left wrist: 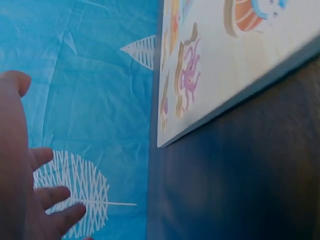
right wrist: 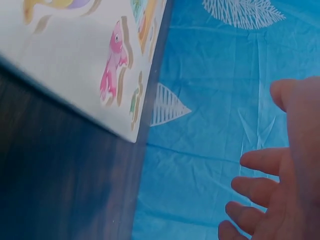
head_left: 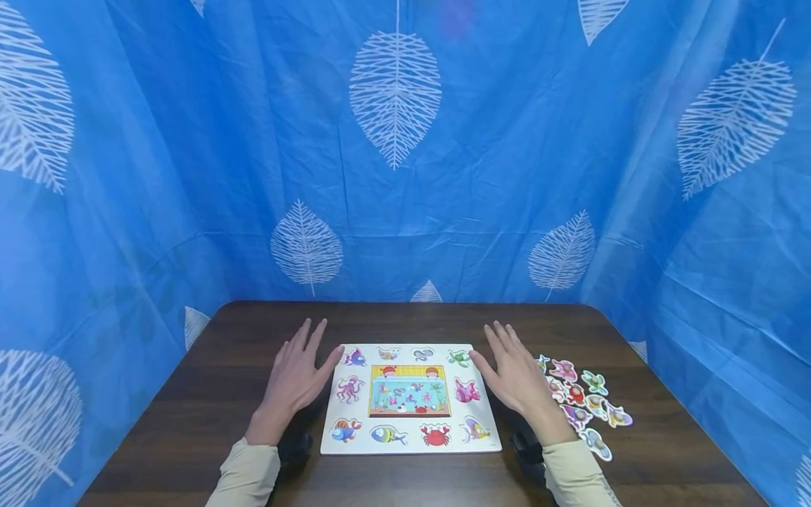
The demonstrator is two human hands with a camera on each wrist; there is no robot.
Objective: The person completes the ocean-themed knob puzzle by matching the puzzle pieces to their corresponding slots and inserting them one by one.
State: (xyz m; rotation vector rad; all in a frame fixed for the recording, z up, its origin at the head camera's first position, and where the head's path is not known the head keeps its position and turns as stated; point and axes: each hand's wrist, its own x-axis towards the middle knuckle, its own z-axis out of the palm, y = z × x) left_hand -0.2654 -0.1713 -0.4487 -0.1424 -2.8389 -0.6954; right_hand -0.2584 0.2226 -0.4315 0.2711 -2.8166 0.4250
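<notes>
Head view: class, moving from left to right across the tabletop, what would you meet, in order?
Left hand → white picture board → right hand → cluster of loose cut-out pieces.

The left hand [head_left: 291,386] and right hand [head_left: 521,384] were bare, with slim fingers [head_left: 314,338] that tapered to rounded tips. Well behind the fingers, at the wrists, began a pair of matching garment ends: the left sleeve [head_left: 246,470] and the right sleeve [head_left: 575,468], both pale cream, close to beige, the cloth soft-looking and creased across the forearm. Also behind the fingers, toward the inner side of each wrist, showed a compact black shape, the left wrist unit [head_left: 295,448] and the right wrist unit [head_left: 527,449], their finer details too dark to read.
</notes>
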